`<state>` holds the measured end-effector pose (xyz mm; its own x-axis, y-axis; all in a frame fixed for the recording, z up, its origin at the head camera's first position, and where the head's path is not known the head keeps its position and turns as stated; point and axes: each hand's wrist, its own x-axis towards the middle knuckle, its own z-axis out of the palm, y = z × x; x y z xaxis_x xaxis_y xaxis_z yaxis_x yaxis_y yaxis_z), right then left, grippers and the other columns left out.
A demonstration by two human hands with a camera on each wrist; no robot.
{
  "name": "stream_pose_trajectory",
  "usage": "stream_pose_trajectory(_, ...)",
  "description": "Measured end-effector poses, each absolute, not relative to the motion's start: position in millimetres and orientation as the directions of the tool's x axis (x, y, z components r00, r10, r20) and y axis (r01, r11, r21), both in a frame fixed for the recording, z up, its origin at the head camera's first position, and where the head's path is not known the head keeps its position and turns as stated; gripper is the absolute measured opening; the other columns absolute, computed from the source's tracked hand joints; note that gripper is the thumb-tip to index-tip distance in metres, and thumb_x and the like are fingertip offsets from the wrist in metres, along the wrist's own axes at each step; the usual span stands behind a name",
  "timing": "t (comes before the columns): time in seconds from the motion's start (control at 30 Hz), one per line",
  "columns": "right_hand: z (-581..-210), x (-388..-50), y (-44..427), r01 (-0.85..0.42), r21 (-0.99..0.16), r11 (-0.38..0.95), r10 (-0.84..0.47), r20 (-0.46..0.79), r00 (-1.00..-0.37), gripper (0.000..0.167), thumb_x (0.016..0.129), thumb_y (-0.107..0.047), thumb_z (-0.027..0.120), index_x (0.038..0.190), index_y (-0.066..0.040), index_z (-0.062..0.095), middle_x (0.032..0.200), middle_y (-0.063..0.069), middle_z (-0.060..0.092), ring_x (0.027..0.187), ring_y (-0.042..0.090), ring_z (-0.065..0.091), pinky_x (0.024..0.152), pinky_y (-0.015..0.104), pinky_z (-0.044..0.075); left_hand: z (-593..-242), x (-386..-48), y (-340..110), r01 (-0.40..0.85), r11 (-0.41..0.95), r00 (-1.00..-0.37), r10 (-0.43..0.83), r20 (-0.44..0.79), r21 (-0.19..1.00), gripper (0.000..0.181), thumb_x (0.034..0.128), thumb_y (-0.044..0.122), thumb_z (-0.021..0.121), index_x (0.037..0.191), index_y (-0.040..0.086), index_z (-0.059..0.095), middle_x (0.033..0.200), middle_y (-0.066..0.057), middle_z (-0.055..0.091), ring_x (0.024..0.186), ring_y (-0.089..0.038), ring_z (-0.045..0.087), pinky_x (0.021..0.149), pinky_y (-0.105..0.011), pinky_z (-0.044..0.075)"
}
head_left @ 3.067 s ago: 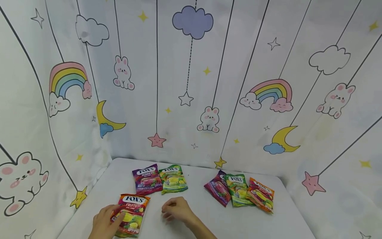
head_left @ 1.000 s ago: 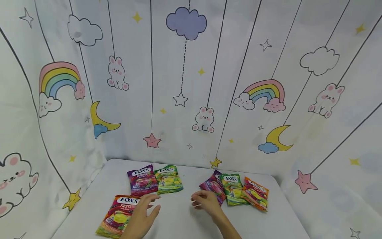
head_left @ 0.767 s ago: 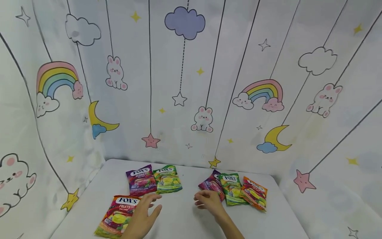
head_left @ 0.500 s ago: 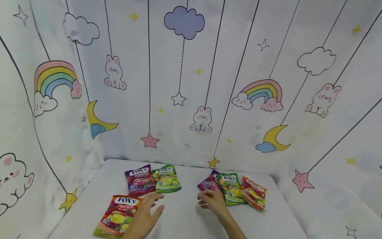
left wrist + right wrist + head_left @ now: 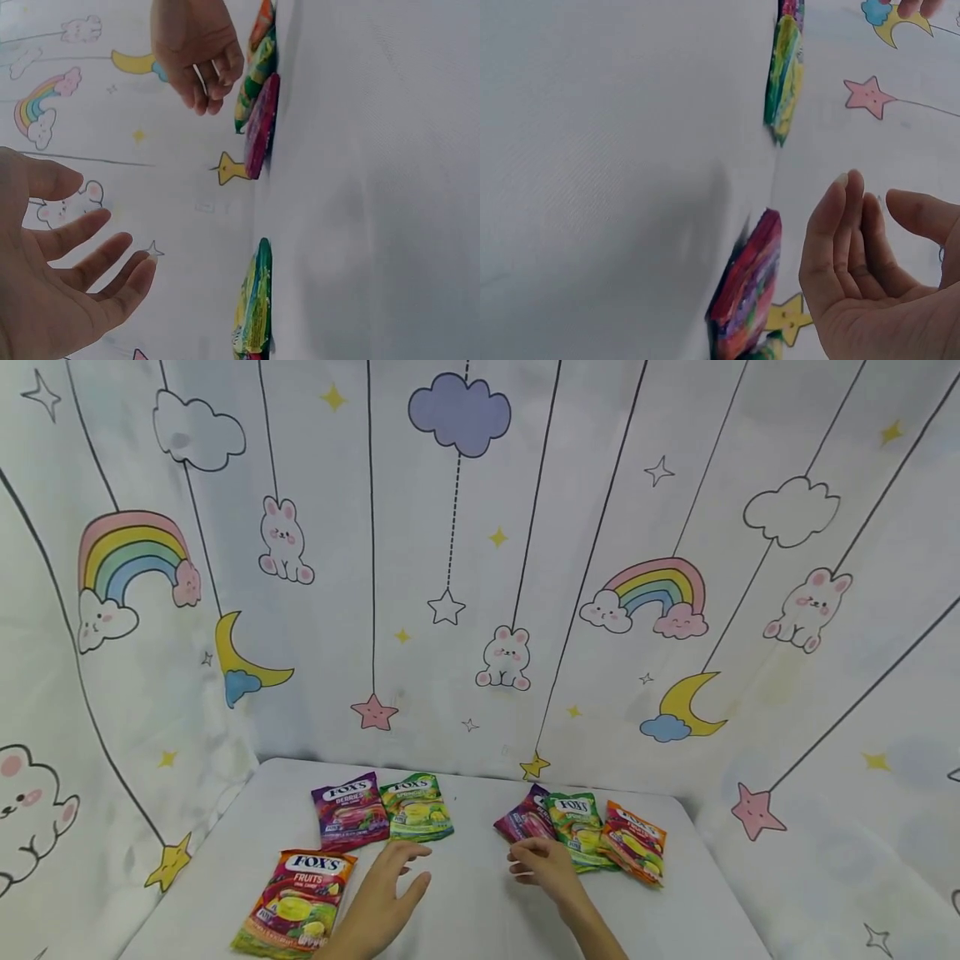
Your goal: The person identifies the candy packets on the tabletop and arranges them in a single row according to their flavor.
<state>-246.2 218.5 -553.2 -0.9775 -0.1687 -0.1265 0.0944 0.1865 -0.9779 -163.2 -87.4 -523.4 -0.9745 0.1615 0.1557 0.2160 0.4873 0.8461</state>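
My left hand (image 5: 381,897) hovers over the table beside an orange-red Fox's Fruits candy bag (image 5: 298,902), fingers loosely bent and holding nothing. My right hand (image 5: 551,875) is raised in front of a purple Fox's candy bag (image 5: 527,814), partly covering it in the head view. In the right wrist view its fingers (image 5: 829,247) are gently curved, with a gap to the thumb. A green Fox's bag (image 5: 576,827) and an orange one (image 5: 634,843) lie to the right, edges overlapping. Back left lie a purple Berries bag (image 5: 349,812) and a green Springs bag (image 5: 416,808), side by side.
A white table (image 5: 465,910) carries all the bags. Behind it and at both sides hangs a white cloth (image 5: 450,710) printed with rabbits, stars, clouds and rainbows.
My left hand has let go of the orange-red Fruits bag and moved right, off it. That bag now lies tilted at front left. My right hand has moved right, towards the right-hand bags.
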Motion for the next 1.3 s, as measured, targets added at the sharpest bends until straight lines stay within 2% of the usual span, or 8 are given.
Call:
stream_pose_trajectory(0.27, -552.2, -244.5, 235.6, 0.119, -0.980, 0.159, -0.113, -0.138, -0.984, 0.037, 0.103, -0.024, 0.068, 0.118, 0.009, 0.068, 0.106, 0.018, 0.075, 0.091, 0.025, 0.074, 0.083, 0.043, 0.063, -521.1, -168.0, -73.0, 0.279, 0.471, -0.958, 0.197, 0.208, 0.837, 0.030, 0.1038, 0.037, 0.065, 0.131, 0.025, 0.063, 0.137, 0.001, 0.057, 0.122, -0.023, 0.058, 0.099, -0.047, 0.054)
stream_pose_trajectory(0.5, -555.7, -248.5, 248.7, 0.141, -0.980, 0.141, -0.088, -0.154, -0.984, 0.036, 0.104, -0.024, 0.066, 0.121, 0.008, 0.068, 0.111, 0.022, 0.074, 0.093, 0.025, 0.074, 0.086, 0.044, 0.062, -521.5, -172.9, -60.2, 0.332, 0.456, -0.938, 0.255, 0.236, 0.826, 0.028, 0.1045, 0.034, 0.065, 0.131, 0.026, 0.062, 0.135, 0.005, 0.057, 0.123, -0.020, 0.057, 0.099, -0.037, 0.055)
stream_pose_trajectory(0.67, -552.0, -246.6, 257.9, 0.132, -0.979, 0.157, -0.037, -0.139, -0.990, 0.041, 0.105, -0.025, 0.066, 0.125, 0.010, 0.065, 0.113, 0.022, 0.073, 0.097, 0.031, 0.074, 0.089, 0.048, 0.061, -523.2, -176.2, -50.2, 0.342, 0.432, -0.928, 0.295, 0.228, 0.834, 0.027, 0.1052, 0.034, 0.063, 0.131, 0.025, 0.062, 0.134, 0.005, 0.057, 0.122, -0.019, 0.057, 0.099, -0.036, 0.054)
stream_pose_trajectory(0.83, -548.0, -245.2, 263.6, 0.126, -0.977, 0.172, 0.023, -0.124, -0.992, 0.044, 0.102, -0.030, 0.070, 0.122, 0.008, 0.068, 0.113, 0.022, 0.074, 0.098, 0.033, 0.074, 0.085, 0.043, 0.062, -524.6, -181.9, -43.4, 0.360, 0.421, -0.919, 0.312, 0.240, 0.832, 0.027, 0.1058, 0.036, 0.062, 0.131, 0.025, 0.062, 0.133, 0.005, 0.058, 0.120, -0.018, 0.058, 0.098, -0.037, 0.055)
stream_pose_trajectory(0.93, -549.7, -246.7, 266.6, 0.128, -0.978, 0.162, 0.043, -0.122, -0.992, 0.042, 0.100, -0.031, 0.072, 0.119, 0.006, 0.070, 0.113, 0.023, 0.074, 0.098, 0.033, 0.074, 0.083, 0.039, 0.062, -526.0, -186.5, -40.7, 0.375, 0.416, -0.915, 0.309, 0.259, 0.828, 0.026, 0.1057, 0.031, 0.063, 0.131, 0.024, 0.062, 0.134, 0.004, 0.059, 0.120, -0.019, 0.059, 0.097, -0.039, 0.055)
stream_pose_trajectory(1.07, -552.6, -245.7, 271.1, 0.137, -0.979, 0.149, 0.069, -0.128, -0.989, 0.037, 0.100, -0.028, 0.072, 0.117, 0.005, 0.071, 0.110, 0.021, 0.074, 0.096, 0.031, 0.074, 0.084, 0.041, 0.062, -525.8, -189.8, -38.0, 0.393, 0.385, -0.906, 0.317, 0.280, 0.835, 0.025, 0.1054, 0.027, 0.064, 0.130, 0.023, 0.063, 0.133, 0.002, 0.059, 0.119, -0.021, 0.060, 0.096, -0.039, 0.056)
stream_pose_trajectory(1.3, -555.5, -240.6, 279.4, 0.148, -0.978, 0.149, 0.100, -0.134, -0.986, 0.038, 0.100, -0.025, 0.072, 0.120, 0.008, 0.069, 0.106, 0.018, 0.075, 0.094, 0.029, 0.075, 0.082, 0.040, 0.063, -523.5, -191.6, -34.5, 0.386, 0.344, -0.902, 0.335, 0.272, 0.856, 0.024, 0.1056, 0.031, 0.063, 0.128, 0.022, 0.063, 0.132, 0.000, 0.059, 0.116, -0.024, 0.062, 0.094, -0.040, 0.057)
